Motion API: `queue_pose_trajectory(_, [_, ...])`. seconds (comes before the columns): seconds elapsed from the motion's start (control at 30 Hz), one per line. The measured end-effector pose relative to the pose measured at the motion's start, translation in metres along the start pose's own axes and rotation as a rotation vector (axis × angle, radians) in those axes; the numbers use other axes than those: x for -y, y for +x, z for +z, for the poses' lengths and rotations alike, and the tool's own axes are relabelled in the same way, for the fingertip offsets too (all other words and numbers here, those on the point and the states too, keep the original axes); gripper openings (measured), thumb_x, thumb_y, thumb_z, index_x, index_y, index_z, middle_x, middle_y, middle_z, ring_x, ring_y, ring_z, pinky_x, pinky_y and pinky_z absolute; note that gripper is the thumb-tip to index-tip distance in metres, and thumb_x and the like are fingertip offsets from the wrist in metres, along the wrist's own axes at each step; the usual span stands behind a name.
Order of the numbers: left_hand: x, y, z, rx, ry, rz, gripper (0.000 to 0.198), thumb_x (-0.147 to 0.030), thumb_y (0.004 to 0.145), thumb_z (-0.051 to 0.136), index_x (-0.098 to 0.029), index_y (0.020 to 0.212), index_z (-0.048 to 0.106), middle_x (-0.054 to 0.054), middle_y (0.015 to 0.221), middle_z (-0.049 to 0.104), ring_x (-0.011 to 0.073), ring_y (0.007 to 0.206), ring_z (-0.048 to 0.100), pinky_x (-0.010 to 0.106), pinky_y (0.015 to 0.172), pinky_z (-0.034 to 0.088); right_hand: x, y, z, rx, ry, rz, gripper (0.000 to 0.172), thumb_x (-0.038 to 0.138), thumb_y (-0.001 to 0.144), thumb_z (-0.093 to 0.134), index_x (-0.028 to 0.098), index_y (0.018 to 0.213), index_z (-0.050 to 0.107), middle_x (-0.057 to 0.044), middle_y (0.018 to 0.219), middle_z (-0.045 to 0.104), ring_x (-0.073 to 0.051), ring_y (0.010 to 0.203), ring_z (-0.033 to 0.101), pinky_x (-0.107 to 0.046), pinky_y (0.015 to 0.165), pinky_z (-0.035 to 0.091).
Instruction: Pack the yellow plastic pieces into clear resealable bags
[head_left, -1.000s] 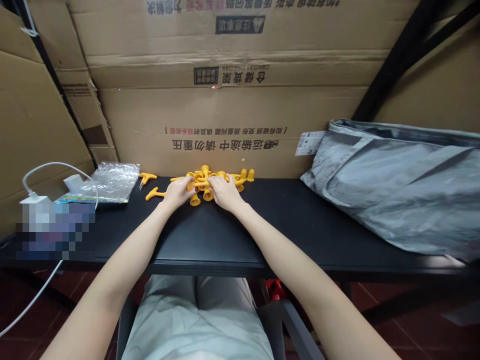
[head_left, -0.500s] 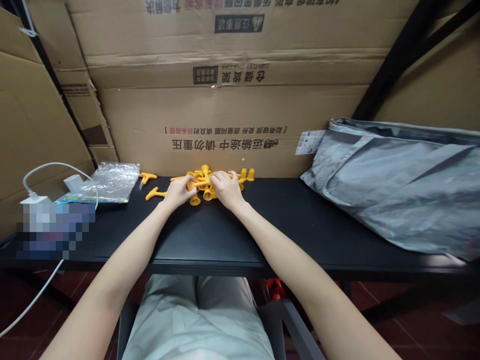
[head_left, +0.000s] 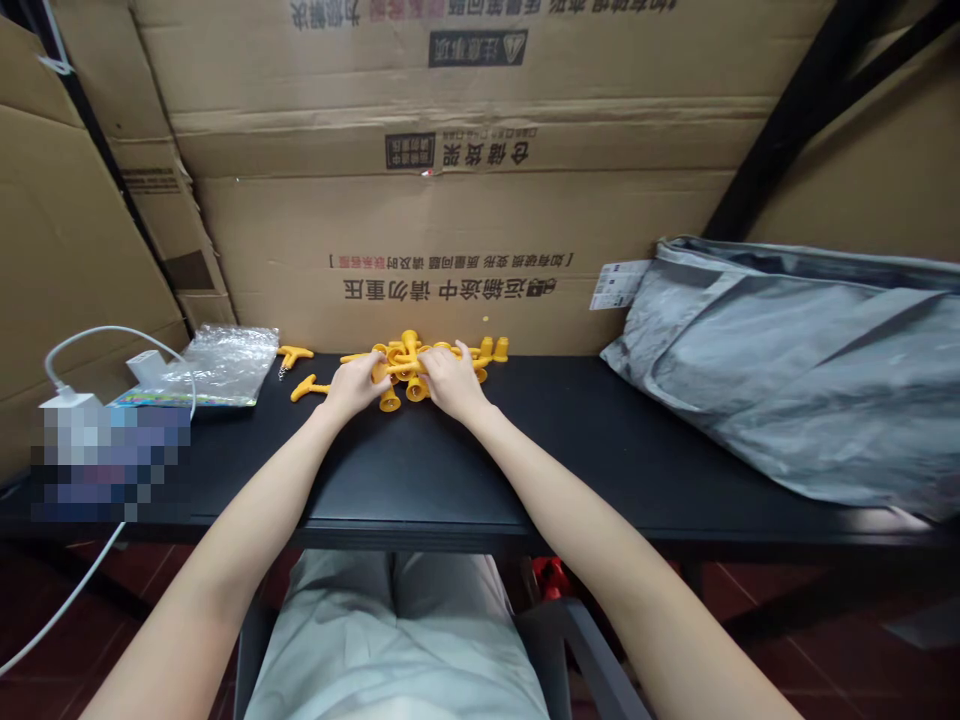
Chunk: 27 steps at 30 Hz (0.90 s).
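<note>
Several yellow plastic pieces (head_left: 389, 401), some cup-shaped and some rod-like, lie in a pile at the back of the black table. My left hand (head_left: 355, 386) is at the pile's left side, its fingers closed on a yellow piece. From the right, my right hand (head_left: 452, 382) is closed on another yellow piece, partly hidden under the fingers. The two held pieces are close together between my hands. Two small yellow cups (head_left: 494, 349) stand right of the pile. Two yellow T-shaped handles (head_left: 310, 388) lie to its left.
The black table (head_left: 420, 470) backs onto a cardboard sheet (head_left: 450, 220). At the left are a clear plastic bag (head_left: 229, 365), a white charger (head_left: 71, 415) with a cable, and a blurred item. A large grey bag (head_left: 795, 390) fills the right side.
My right hand has shifted very slightly left. The piles and my left hand look almost the same.
</note>
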<state>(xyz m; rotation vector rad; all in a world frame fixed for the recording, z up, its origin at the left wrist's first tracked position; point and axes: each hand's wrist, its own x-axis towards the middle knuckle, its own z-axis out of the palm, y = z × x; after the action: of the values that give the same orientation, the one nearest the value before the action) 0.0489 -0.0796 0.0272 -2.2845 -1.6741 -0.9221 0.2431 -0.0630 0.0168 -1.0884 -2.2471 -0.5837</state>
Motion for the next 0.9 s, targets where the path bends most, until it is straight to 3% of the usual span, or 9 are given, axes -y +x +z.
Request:
queue_pose_trajectory(0.27, [0.0018,0.0001,0.0012,0.005,-0.002,0.004,0.029,-0.028,0.078,0.059,-0.020,0.106,0.060,0.006,0.095,0.070,0.0201,0.083,0.066,0.026,0.071,0.045,0.0009,-0.0025,0.0009,-0.008,0.033,0.015,0.035,0.025,0.092,0.038,0.012,0.121,0.052,-0.016,0.116,0.062,-0.028,0.109,0.052,-0.051,0.103,0.021])
queue_pose_trajectory(0.57, [-0.0012,-0.0002,-0.0001,0.015,0.010,-0.014,0.029,-0.030,0.079,0.058,-0.020,0.107,0.061,0.006,0.096,0.070,0.0209,0.086,0.066,0.026,0.072,0.045,-0.0027,-0.0007,0.0003,-0.036,0.016,0.009,0.025,0.017,0.087,0.041,0.015,0.107,0.057,-0.014,0.105,0.064,-0.027,0.101,0.054,-0.050,0.101,0.024])
queue_pose_trajectory(0.9, [0.0044,0.0035,-0.0041,-0.006,0.077,-0.206,0.034,-0.023,0.082,0.052,-0.021,0.115,0.059,0.005,0.091,0.071,0.0207,0.085,0.066,0.027,0.074,0.045,-0.0058,-0.0018,0.0023,-0.144,0.067,0.003,0.022,0.017,0.087,0.041,0.016,0.105,0.054,-0.012,0.097,0.065,-0.025,0.092,0.057,-0.044,0.096,0.028])
